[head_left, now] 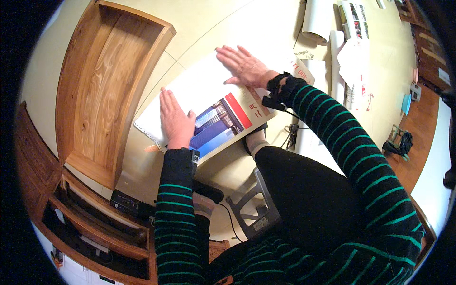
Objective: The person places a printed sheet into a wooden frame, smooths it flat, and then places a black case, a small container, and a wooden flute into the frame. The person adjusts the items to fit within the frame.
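A large wall calendar (216, 124) lies slantwise on the floor in front of me, its lower sheet showing a picture of tall blue buildings and a red band. A blank white page covers its far part, and a row of binding holes runs along the left edge. My left hand (176, 121) rests flat on the white page near that edge, fingers pointing away. Farther right, my right hand (247, 69) lies flat on the calendar with its fingers spread and pointing left. Neither hand grips anything. A black band with a cord circles my right wrist.
An empty wooden drawer (107, 90) stands on the floor at the left, beside a brown wooden cabinet (90, 232). Several rolled paper sheets (317, 21) lie at the far right. Below me is a grey plastic stool (251, 204); black cables (290, 135) trail near my feet.
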`<state>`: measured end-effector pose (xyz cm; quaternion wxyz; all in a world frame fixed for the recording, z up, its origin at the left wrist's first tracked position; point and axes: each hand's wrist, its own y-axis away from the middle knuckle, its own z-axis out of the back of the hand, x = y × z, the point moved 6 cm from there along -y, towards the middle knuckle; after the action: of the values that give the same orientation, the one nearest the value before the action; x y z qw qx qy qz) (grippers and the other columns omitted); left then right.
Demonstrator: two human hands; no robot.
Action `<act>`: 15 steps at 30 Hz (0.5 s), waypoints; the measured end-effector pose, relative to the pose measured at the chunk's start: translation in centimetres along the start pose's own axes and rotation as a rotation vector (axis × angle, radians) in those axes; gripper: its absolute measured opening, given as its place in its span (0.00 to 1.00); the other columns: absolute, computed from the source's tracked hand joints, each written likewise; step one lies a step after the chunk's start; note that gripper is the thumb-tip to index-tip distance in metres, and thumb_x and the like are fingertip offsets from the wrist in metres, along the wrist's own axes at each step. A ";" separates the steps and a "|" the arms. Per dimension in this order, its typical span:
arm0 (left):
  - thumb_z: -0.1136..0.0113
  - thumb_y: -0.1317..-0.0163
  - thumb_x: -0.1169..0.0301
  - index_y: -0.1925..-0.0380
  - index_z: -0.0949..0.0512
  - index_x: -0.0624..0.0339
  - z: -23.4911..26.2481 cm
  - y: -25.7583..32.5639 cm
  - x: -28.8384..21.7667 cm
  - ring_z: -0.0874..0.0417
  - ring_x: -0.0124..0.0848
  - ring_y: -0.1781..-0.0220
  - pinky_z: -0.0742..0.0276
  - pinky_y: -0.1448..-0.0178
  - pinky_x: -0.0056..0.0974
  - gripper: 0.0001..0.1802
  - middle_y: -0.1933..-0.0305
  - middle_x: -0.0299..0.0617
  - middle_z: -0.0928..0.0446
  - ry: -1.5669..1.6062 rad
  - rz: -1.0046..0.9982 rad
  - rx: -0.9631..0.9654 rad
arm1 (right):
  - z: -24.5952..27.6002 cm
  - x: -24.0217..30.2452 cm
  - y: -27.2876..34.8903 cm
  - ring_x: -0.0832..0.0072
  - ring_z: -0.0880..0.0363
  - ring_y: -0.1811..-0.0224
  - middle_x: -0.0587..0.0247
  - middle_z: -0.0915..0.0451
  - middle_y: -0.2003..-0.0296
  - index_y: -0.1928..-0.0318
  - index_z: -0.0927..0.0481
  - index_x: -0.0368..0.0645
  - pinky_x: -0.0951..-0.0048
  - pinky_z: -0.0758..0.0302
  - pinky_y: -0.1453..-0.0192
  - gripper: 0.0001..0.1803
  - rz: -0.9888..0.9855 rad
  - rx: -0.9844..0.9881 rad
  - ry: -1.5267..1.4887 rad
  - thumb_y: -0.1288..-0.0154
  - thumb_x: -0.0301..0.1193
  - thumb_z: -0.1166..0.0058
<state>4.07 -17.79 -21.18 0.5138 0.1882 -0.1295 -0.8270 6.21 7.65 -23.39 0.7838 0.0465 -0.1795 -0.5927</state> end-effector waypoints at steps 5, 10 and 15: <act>0.22 0.50 0.50 0.23 0.57 0.69 0.2 1.9 4.3 0.60 0.48 0.15 0.52 0.17 0.54 0.67 0.16 0.55 0.63 0.093 0.192 0.077 | 0.6 -4.8 2.4 0.65 0.62 0.16 0.61 0.57 0.19 0.20 0.55 0.47 0.49 0.61 0.15 0.53 -0.226 -0.019 -0.007 0.32 0.65 0.54; 0.18 0.58 0.47 0.23 0.58 0.70 0.6 3.2 5.7 0.62 0.46 0.15 0.52 0.17 0.58 0.74 0.16 0.54 0.65 0.054 0.279 0.140 | 1.7 -8.8 4.1 0.65 0.64 0.16 0.60 0.58 0.19 0.20 0.56 0.45 0.51 0.60 0.15 0.50 -0.331 -0.011 0.065 0.29 0.60 0.52; 0.18 0.60 0.46 0.23 0.56 0.71 0.1 3.2 6.2 0.61 0.48 0.15 0.55 0.16 0.54 0.75 0.16 0.54 0.64 0.047 0.320 0.093 | 1.5 -11.2 4.4 0.65 0.65 0.16 0.64 0.60 0.18 0.20 0.56 0.48 0.51 0.58 0.15 0.48 -0.451 0.092 0.082 0.28 0.55 0.49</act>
<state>4.12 -24.76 -20.89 0.6324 0.2083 -0.1838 -0.7232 7.10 19.77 -23.26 0.6351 0.1452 -0.1594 -0.7417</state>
